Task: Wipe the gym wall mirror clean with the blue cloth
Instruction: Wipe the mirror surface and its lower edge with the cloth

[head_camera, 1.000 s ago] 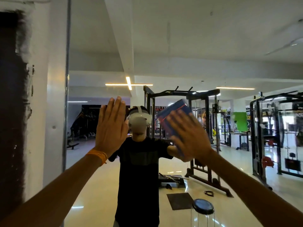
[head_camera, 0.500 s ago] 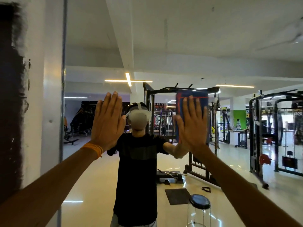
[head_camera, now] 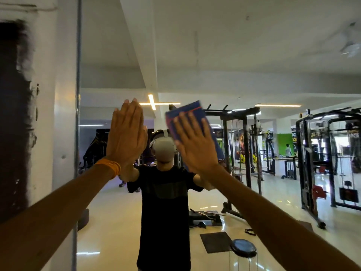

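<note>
Right hand (head_camera: 195, 145) — grip flat w/ fingers (head_camera: 188, 124) straight, pressing blue cloth (head_camera: 185, 112) onto mirror (head_camera: 234, 75); cloth long axis tilted up-left, past tips. Left hand (head_camera: 127, 137) flat — holds nothing.

Left grip (head_camera: 127, 137) and right grip (head_camera: 195, 147) are held up side by side, flat, palms facing away.
</note>
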`<action>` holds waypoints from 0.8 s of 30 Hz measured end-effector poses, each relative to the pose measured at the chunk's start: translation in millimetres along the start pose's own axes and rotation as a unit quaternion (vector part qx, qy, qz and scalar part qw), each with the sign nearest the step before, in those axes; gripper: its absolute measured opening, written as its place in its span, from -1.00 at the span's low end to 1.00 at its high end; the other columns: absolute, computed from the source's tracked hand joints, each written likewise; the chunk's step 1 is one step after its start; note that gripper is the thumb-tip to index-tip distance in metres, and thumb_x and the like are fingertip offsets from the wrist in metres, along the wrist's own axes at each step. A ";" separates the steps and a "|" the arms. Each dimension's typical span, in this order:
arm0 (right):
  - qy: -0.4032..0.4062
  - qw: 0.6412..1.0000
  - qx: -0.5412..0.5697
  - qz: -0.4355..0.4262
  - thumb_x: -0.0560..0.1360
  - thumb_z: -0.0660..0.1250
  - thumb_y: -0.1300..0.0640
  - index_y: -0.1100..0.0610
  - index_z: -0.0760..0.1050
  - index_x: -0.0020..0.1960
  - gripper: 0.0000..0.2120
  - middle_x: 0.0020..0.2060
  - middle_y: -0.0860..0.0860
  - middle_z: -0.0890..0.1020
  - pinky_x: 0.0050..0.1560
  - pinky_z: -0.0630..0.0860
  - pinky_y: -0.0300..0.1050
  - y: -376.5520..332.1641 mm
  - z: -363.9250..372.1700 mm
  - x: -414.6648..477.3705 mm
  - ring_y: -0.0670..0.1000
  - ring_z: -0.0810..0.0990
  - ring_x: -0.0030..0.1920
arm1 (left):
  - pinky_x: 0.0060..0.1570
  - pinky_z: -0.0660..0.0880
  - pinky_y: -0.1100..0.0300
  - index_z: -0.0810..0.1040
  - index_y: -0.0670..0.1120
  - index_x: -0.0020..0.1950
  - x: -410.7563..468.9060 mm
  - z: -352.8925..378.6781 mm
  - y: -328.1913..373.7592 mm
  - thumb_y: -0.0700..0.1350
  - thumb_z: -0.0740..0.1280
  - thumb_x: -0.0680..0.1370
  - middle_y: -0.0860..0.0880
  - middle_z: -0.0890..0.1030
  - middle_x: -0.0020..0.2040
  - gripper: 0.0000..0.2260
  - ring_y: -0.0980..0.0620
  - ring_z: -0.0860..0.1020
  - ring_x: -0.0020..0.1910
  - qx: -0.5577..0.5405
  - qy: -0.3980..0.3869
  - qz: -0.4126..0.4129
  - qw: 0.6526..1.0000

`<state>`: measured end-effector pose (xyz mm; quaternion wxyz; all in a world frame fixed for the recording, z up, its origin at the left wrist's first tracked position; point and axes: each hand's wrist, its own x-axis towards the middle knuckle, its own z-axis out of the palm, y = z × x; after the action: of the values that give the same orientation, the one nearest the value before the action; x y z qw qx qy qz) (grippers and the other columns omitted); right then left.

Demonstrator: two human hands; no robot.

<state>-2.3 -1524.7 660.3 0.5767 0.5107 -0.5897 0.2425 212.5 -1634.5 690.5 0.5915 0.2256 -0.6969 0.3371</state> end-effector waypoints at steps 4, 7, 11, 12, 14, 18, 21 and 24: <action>-0.016 0.989 -0.050 -0.140 0.71 -0.33 -0.22 0.02 -0.21 0.68 -0.39 0.69 0.07 -0.08 0.65 -0.11 0.22 40.8 -10.8 33.8 0.11 -0.15 0.67 | 0.63 -0.24 0.00 0.14 -0.21 0.66 17.6 -1.6 -13.5 0.05 0.04 0.70 -0.20 0.10 0.67 -0.42 -0.20 0.01 0.67 -0.005 0.003 -0.002 1.000; 0.026 0.993 0.019 0.109 0.70 -0.33 -0.22 0.03 -0.14 0.69 -0.37 0.69 0.08 -0.05 0.65 -0.12 0.22 70.3 -26.8 93.0 0.11 -0.12 0.68 | 0.64 -0.15 -0.10 0.12 -0.20 0.67 27.1 0.0 -21.1 0.04 0.05 0.70 -0.19 0.10 0.68 -0.42 -0.18 0.00 0.67 -0.015 -0.002 -0.004 1.000; 0.026 0.987 0.031 0.154 0.74 -0.18 -0.15 0.05 -0.21 0.69 -0.41 0.68 0.10 -0.12 0.64 -0.19 0.24 1.9 -23.3 98.6 0.15 -0.15 0.68 | 0.64 -0.10 -0.14 0.13 -0.21 0.66 37.0 1.7 -30.1 0.02 0.07 0.68 -0.20 0.10 0.68 -0.42 -0.18 0.01 0.67 -0.022 -0.006 -0.001 1.000; 0.018 0.997 0.021 0.075 0.74 -0.17 -0.15 0.04 -0.21 0.69 -0.41 0.68 0.08 -0.12 0.64 -0.22 0.21 -18.1 -20.2 86.1 0.13 -0.16 0.68 | 0.64 -0.09 -0.14 0.12 -0.21 0.66 37.3 2.4 -31.3 0.03 0.06 0.68 -0.19 0.10 0.68 -0.41 -0.17 0.00 0.67 -0.020 -0.005 0.000 1.000; 0.011 0.998 0.000 -0.061 0.73 -0.18 -0.16 0.03 -0.18 0.69 -0.41 0.69 0.05 -0.08 0.65 -0.21 0.17 -24.2 -18.4 72.2 0.09 -0.15 0.68 | 0.64 -0.08 -0.14 0.12 -0.20 0.67 36.8 3.8 -32.6 0.05 0.05 0.69 -0.18 0.10 0.68 -0.41 -0.16 0.01 0.67 -0.020 -0.002 -0.001 1.000; 0.031 0.999 -0.022 -0.002 0.70 -0.25 -0.20 -0.01 -0.16 0.68 -0.41 0.68 0.05 -0.09 0.65 -0.18 0.16 51.4 -30.7 120.9 0.08 -0.17 0.67 | 0.63 -0.03 -0.18 0.14 -0.22 0.66 35.4 3.9 -33.3 0.04 0.06 0.69 -0.20 0.12 0.67 -0.42 -0.18 0.03 0.67 -0.028 0.005 0.011 1.000; 0.067 0.972 0.052 0.218 0.71 -0.23 -0.17 0.04 -0.15 0.69 -0.39 0.68 0.09 -0.08 0.64 -0.10 0.26 53.7 -34.6 133.2 0.14 -0.11 0.68 | 0.62 0.00 -0.22 0.15 -0.22 0.65 34.3 3.9 -32.2 0.02 0.07 0.70 -0.22 0.13 0.67 -0.43 -0.20 0.04 0.67 -0.024 0.011 0.015 1.000; 0.024 0.998 -0.002 0.057 0.71 -0.22 -0.17 0.05 -0.22 0.68 -0.39 0.66 0.06 -0.19 0.64 -0.18 0.23 -9.7 -16.8 89.5 0.13 -0.16 0.68 | 0.63 -0.01 -0.20 0.15 -0.22 0.65 34.7 4.2 -33.0 0.00 0.08 0.70 -0.21 0.14 0.67 -0.44 -0.19 0.04 0.67 -0.028 0.014 0.015 0.999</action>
<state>30.3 -1542.4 744.1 0.5771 0.4689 -0.6042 0.2864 226.4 -1656.8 730.8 0.6024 0.1937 -0.7006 0.3297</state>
